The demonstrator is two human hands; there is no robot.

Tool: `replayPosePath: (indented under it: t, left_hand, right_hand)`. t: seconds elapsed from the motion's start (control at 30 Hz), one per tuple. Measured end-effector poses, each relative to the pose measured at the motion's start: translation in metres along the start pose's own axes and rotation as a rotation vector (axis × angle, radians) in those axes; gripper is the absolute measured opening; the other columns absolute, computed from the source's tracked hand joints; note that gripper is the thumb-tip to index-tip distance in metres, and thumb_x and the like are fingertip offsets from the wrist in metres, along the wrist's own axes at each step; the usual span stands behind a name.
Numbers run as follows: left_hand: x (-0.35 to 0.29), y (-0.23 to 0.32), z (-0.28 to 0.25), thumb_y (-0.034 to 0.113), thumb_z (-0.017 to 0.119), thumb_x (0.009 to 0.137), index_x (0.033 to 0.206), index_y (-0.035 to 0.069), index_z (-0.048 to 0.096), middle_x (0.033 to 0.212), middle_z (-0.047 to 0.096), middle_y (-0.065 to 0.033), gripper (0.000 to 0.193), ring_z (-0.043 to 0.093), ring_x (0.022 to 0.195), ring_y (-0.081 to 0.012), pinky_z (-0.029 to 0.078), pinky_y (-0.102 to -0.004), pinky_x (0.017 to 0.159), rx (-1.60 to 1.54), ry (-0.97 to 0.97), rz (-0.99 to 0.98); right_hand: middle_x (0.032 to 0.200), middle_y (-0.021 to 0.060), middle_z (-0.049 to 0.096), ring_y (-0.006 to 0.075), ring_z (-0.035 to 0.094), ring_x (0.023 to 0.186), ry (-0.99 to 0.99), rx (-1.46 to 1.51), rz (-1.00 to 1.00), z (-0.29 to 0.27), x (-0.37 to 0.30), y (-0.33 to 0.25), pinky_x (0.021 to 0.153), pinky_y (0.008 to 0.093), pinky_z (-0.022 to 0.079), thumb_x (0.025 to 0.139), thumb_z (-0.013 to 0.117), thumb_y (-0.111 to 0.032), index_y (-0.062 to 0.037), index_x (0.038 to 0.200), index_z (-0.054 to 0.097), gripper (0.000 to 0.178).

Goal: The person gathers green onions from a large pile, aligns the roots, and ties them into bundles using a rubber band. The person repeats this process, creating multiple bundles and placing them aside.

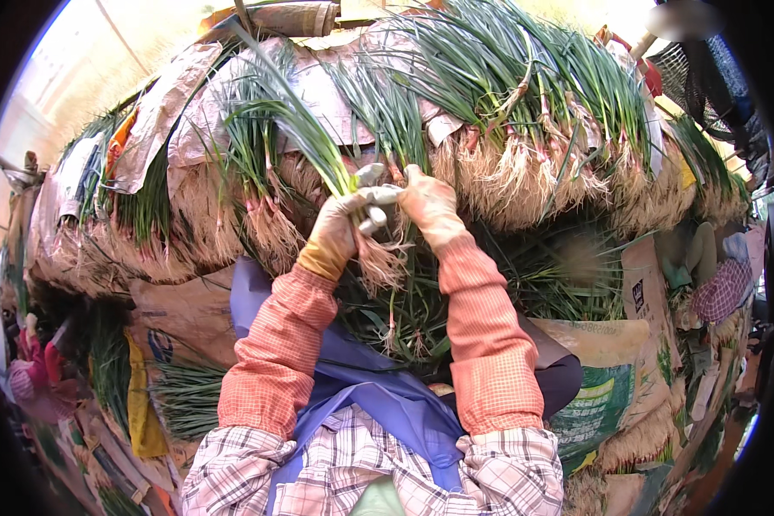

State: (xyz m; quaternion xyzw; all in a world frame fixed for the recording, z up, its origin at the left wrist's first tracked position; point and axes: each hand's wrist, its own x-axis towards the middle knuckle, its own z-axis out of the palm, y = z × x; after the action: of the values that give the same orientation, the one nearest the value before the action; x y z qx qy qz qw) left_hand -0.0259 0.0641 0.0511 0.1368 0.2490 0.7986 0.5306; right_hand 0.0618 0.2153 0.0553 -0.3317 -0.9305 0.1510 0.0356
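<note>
My left hand (342, 222), in a pale, dirt-stained glove, is closed round a small bunch of spring onions (314, 142). The green leaves point up and to the left, and the roots (380, 262) hang below the fist. My right hand (430, 205), gloved too, meets the left fingertips beside the bunch. Its fingers are bent together in a pinch; what lies between them, if anything, is too small to make out. Just beyond both hands, more spring onions (387, 107) lie on the pile, roots toward me.
A long heap of rooted spring onions (525, 168), partly covered with pale sacking (318, 95), spans the far side. Loose stalks (568, 275) lie below it. A blue apron (353, 370) covers my lap. Printed sacks (602, 378) lie at right. Other people sit at far left (39, 378) and far right (721, 292).
</note>
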Motion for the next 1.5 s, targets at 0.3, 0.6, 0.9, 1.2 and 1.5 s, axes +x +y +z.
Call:
replayPosePath:
  t: [0.3,0.6,0.9,1.2,1.5]
  left_hand:
    - [0.004,-0.025,-0.044,0.006,0.064,0.086,0.101,-0.002,0.058,0.084,0.069,-0.0132,0.018,0.065,0.061,-0.0152,0.051,-0.0227,0.047,0.433,0.206,-0.024]
    - [-0.052,-0.055,-0.032,0.006,0.063,0.079,0.111,-0.003,0.052,0.083,0.068,-0.0148,0.034,0.065,0.061,-0.0191,0.054,-0.0271,0.046,0.038,0.144,-0.139]
    - [-0.053,-0.092,-0.031,-0.003,0.067,0.08,0.105,0.008,0.047,0.076,0.065,-0.0106,0.034,0.062,0.052,-0.0169,0.048,-0.0255,0.038,0.281,0.376,-0.035]
    - [-0.043,-0.078,-0.025,-0.003,0.062,0.083,0.116,0.004,0.048,0.076,0.063,-0.0085,0.036,0.057,0.045,-0.0165,0.046,-0.0264,0.034,0.187,0.352,0.102]
    - [-0.042,-0.031,-0.006,0.012,0.063,0.088,0.131,0.002,0.045,0.074,0.062,-0.0071,0.048,0.057,0.057,-0.0123,0.05,-0.0265,0.045,0.101,0.234,0.046]
  right_hand:
    - [0.056,0.0058,0.058,0.0186,0.056,0.045,-0.164,0.55,-0.285,0.043,-0.065,0.008,0.044,0.0341,0.044,0.087,0.059,-0.051,-0.0103,0.09,0.059,0.041]
    - [0.092,0.0077,0.067,0.0156,0.065,0.07,-0.343,1.848,0.231,0.063,-0.032,-0.018,0.061,0.028,0.054,0.092,0.061,-0.024,-0.0043,0.112,0.06,0.029]
    - [0.081,0.0017,0.063,0.0128,0.058,0.07,0.092,1.3,0.245,0.084,-0.043,-0.012,0.063,0.0288,0.047,0.086,0.068,-0.026,-0.0028,0.095,0.062,0.026]
    - [0.049,-0.0059,0.034,0.0064,0.029,0.041,0.044,2.48,0.178,0.067,-0.049,-0.013,0.041,0.0222,0.028,0.098,0.047,-0.02,0.0067,0.103,0.06,0.03]
    - [0.069,0.0005,0.061,0.0053,0.045,0.051,0.379,1.54,0.17,0.023,-0.006,0.017,0.044,0.0221,0.038,0.093,0.053,-0.015,0.0027,0.098,0.065,0.022]
